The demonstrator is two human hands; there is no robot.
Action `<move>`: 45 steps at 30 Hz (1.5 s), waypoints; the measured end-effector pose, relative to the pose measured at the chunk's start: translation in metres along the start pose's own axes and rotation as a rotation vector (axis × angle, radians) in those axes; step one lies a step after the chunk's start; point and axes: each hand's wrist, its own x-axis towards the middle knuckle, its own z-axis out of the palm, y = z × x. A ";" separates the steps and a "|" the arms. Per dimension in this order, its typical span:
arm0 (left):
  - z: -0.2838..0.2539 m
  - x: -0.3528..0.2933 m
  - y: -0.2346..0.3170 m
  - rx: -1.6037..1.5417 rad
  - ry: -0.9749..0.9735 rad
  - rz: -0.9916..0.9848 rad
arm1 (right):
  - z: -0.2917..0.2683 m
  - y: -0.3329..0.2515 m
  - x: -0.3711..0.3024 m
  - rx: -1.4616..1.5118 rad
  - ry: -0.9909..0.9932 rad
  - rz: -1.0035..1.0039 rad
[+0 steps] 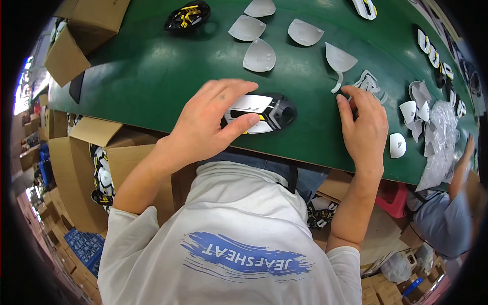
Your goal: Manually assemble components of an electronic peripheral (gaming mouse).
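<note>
My left hand [206, 119] is closed around the rear end of a toy-car-like plastic body [285, 111] in black, white and yellow. The body lies on the green table, its thumb-side edge partly covered by my fingers. To the right, my right hand [366, 132] hovers over the table with thumb and forefinger bent and slightly apart. Just beyond its fingertips lie a curved pale strip [337, 82] and a pile of thin grey plastic parts [369, 84]. A grey curved shell piece [341, 59] sits farther back, beside the strip.
Several grey shell pieces [259, 56] lie at the back, near a black body with yellow parts [187, 17]. Right are white shells [398, 146] and clear plastic bags [438, 137]. A cardboard box [76, 173] stands left. Another person's arm [460, 165] reaches in at far right.
</note>
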 end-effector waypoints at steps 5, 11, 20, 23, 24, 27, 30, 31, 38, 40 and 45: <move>0.016 -0.001 -0.008 0.232 0.091 0.278 | -0.014 -0.001 0.005 0.066 -0.025 0.045; 0.050 0.001 0.002 0.202 0.121 0.340 | 0.007 -0.007 0.046 -0.099 0.104 -0.197; 0.035 0.023 0.040 -0.119 0.307 0.360 | -0.047 -0.018 0.015 0.953 -0.378 0.253; 0.024 0.030 0.059 -0.357 0.002 0.336 | -0.055 -0.030 0.001 0.973 -0.403 -0.037; 0.028 0.030 0.067 -0.333 0.135 0.370 | -0.056 -0.037 -0.014 1.037 -0.334 0.092; 0.052 0.037 0.057 -0.148 0.331 0.540 | -0.009 -0.036 -0.044 1.196 0.001 0.270; 0.078 0.027 0.059 -0.165 0.462 0.625 | -0.012 -0.079 -0.065 1.671 -0.087 0.474; 0.079 0.028 0.066 -0.154 0.481 0.664 | -0.008 -0.081 -0.069 1.714 -0.028 0.419; 0.075 0.028 0.058 -0.008 0.411 0.691 | -0.016 -0.048 -0.063 1.249 -0.007 0.219; 0.061 0.024 0.048 0.052 0.395 0.650 | -0.024 -0.043 -0.050 0.864 0.040 0.077; 0.046 0.007 0.014 0.281 0.100 0.444 | -0.025 -0.018 -0.047 0.614 -0.059 0.064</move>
